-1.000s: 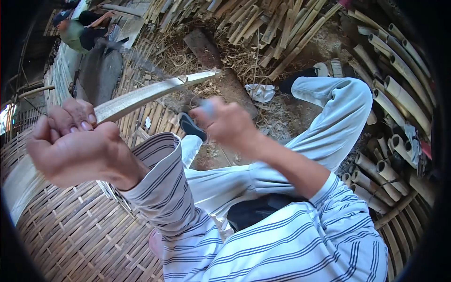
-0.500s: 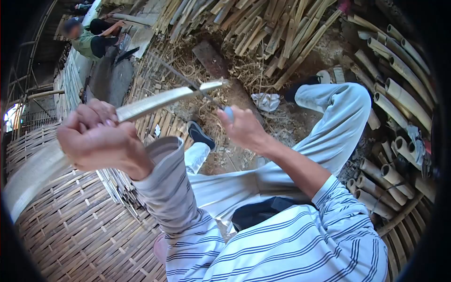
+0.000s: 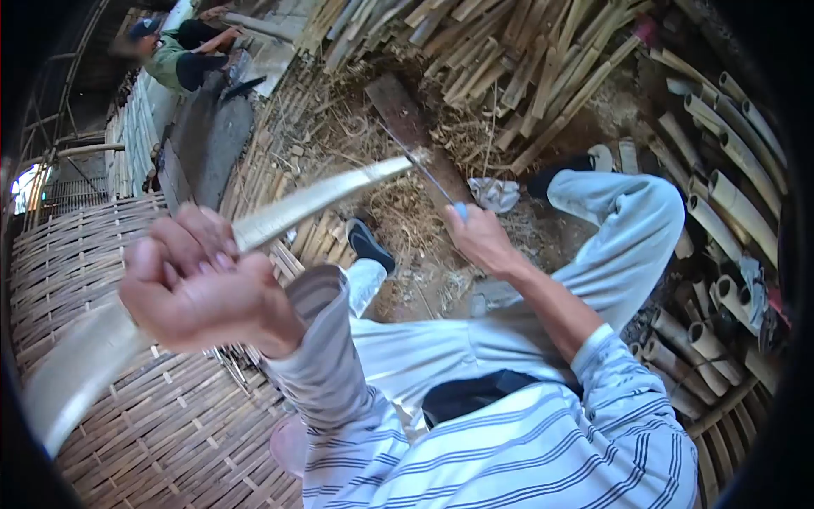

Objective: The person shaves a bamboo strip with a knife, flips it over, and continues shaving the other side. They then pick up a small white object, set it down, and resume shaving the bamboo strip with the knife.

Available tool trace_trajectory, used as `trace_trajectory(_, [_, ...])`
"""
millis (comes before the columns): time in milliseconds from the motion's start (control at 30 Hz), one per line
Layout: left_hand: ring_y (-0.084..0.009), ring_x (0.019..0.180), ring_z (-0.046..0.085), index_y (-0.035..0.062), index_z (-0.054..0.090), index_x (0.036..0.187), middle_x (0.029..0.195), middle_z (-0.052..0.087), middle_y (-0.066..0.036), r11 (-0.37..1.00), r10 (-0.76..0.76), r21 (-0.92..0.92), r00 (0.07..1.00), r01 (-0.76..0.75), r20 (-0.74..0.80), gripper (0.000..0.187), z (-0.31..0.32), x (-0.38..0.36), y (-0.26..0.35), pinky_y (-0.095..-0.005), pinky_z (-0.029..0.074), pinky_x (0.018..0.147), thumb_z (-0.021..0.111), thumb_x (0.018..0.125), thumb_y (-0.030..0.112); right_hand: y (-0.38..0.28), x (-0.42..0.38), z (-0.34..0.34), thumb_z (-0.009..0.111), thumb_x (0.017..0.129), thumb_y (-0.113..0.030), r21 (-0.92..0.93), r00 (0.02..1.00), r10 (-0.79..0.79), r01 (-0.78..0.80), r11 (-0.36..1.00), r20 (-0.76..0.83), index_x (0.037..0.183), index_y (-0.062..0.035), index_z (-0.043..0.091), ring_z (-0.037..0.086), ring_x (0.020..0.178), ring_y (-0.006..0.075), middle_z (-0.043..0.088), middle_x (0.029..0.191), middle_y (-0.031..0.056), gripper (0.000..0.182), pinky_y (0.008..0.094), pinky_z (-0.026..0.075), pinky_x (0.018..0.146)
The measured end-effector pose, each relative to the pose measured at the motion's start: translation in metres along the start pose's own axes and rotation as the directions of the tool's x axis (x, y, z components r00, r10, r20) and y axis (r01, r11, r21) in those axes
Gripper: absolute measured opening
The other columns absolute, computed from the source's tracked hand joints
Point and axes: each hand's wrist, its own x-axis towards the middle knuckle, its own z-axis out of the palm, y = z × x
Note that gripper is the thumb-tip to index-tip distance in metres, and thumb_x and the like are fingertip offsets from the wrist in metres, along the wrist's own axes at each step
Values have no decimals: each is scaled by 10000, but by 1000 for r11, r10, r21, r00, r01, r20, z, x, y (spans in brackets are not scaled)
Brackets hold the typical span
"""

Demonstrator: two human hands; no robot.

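Observation:
My left hand (image 3: 203,284) is closed around a long pale bamboo strip (image 3: 326,198). One end of the strip runs behind my wrist to the lower left; the other points away toward the wooden block on the ground. In my right hand (image 3: 487,242) is a knife (image 3: 437,181) with a thin blade and a light blue handle. Its blade crosses the strip close to the far tip and appears to touch it.
A woven bamboo mat (image 3: 170,407) spreads at lower left. Split bamboo (image 3: 526,68) is heaped ahead, and bamboo tubes (image 3: 712,339) are stacked at right. Shavings surround a dark wooden block (image 3: 394,102). Another person (image 3: 182,64) sits at upper left.
My right hand has moved right and down with the knife, the blade now nearer the strip's tip. My left hand and the strip sit slightly lower and further right; the whole view has shifted.

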Motion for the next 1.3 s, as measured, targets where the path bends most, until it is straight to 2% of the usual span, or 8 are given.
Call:
trace_trajectory(267, [-91,371,164,187,198,527,448,188,16,997,23,80,1000,-23,3,336,6,10,-9,-255,158,364,362,821,173,-136,-56,-49,483,986,-378,314,898,-428,377,871,108,962,54,578,657,634,423,595,577,211,444,499,532,581])
trace_trajectory(633, [-83,377,140,206,179,535,455,172,27,993,20,121,993,-6,-114,340,-14,21,-12,-243,142,379,412,781,179,-67,13,-7,453,994,-418,191,985,-59,28,981,161,898,67,576,661,599,306,616,597,188,509,477,525,567])
trace_trajectory(867, [-89,395,153,199,189,530,477,172,27,992,37,120,995,-26,-91,344,-1,19,-14,-233,146,392,411,791,182,-131,-39,-33,484,985,-383,183,854,-512,491,852,88,954,51,512,648,529,347,594,562,168,437,438,531,474])
trace_trajectory(967, [-87,387,163,197,208,529,471,181,32,995,31,95,998,-25,-62,340,-12,19,-12,-235,157,384,421,794,188,-94,-7,-7,457,990,-441,187,944,-326,312,931,48,862,-13,527,633,496,323,578,537,133,451,455,518,473])
trace_trajectory(1033, [-88,387,164,197,207,531,469,183,31,997,24,70,999,-22,-39,341,-20,19,-13,-237,157,384,423,795,189,-43,31,10,424,994,-473,171,976,17,-55,984,218,891,-15,543,666,588,294,615,617,132,485,434,535,532])
trace_trajectory(1167, [-100,415,160,193,179,531,490,172,18,994,32,110,994,-20,-107,335,-21,24,-15,-254,157,408,405,777,168,-51,40,-4,383,1009,-457,201,953,-19,-44,979,302,945,-5,564,550,500,194,531,588,47,491,396,482,481])
trace_trajectory(1233, [-110,429,172,189,177,534,500,170,12,988,17,156,995,-1,-98,316,-22,26,-15,-259,170,426,402,754,160,-72,20,-9,400,1006,-448,259,934,-337,298,919,119,916,-12,554,495,457,161,485,554,11,471,388,462,444])
trace_trajectory(1300, [-111,430,174,187,176,534,502,172,12,987,40,157,993,-23,-108,315,-19,27,-21,-260,172,428,408,746,167,-96,1,-14,412,1002,-449,217,911,-364,321,922,195,906,-10,548,519,454,170,502,550,17,469,367,468,434])
